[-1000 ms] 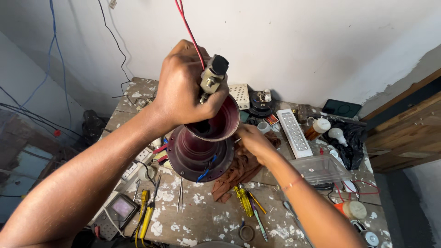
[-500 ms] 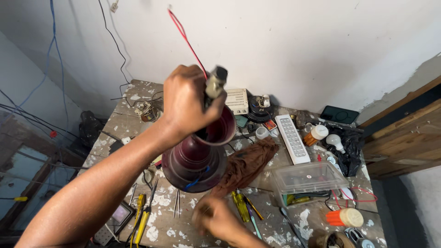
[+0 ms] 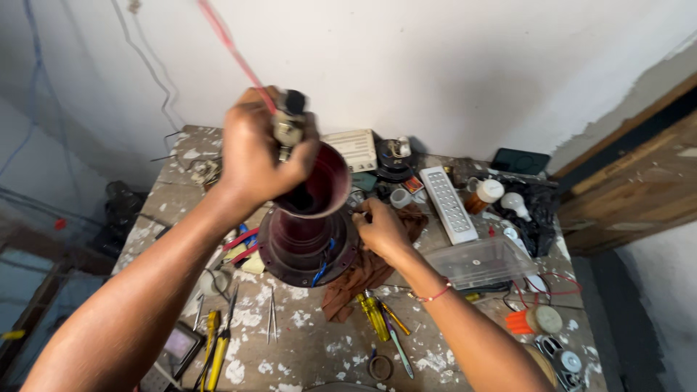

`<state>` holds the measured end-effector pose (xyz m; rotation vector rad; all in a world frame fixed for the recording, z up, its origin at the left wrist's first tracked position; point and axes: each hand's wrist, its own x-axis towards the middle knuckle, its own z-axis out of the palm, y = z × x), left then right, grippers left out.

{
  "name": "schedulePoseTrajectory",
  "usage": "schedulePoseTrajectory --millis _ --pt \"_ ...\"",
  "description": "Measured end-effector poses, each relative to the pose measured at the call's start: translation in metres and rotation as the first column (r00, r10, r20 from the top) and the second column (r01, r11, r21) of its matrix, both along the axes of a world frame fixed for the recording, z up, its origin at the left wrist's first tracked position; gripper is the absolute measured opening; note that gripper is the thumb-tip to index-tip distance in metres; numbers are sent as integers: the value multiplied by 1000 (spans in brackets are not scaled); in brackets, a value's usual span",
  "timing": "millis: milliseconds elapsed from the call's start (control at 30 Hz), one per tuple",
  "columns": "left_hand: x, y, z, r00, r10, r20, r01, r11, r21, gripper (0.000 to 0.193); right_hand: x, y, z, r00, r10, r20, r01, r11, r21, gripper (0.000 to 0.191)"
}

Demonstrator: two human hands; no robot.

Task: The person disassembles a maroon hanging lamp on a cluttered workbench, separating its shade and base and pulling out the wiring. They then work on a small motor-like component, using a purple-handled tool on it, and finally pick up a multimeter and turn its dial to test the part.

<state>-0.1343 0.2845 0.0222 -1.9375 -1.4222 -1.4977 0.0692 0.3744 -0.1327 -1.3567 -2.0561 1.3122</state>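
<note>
Left hand (image 3: 254,149) closed around a small grey lamp-holder fitting (image 3: 289,125) with red wire (image 3: 232,47), held at the mouth of 1 dark-maroon flanged metal housing (image 3: 308,218). The housing stands upright near the middle of the paint-spattered bench (image 3: 319,348). Right hand (image 3: 381,229) rests on a brown cloth (image 3: 363,272) beside the flange; its grip cannot be told.

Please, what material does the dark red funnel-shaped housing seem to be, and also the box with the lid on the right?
The dark red housing looks like moulded plastic with a slight gloss, judging by its smooth even colour and soft highlights; painted metal cannot be excluded. The left hand grips its rim. The lidded box seems to be thin clear plastic, since things under it show through.
</note>
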Motion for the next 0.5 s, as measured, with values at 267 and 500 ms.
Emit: schedulePoseTrajectory --millis 267,500 --pt "12 9 -51 962 204 180 -199 979 -48 32 25 -28 -50 965 -198 -171 143 947 -289 30" --pt "-8 9 -57 927 271 260 -240 960 -142 30 18 -89 -55 842 -411 -349 218 852 -477 26"
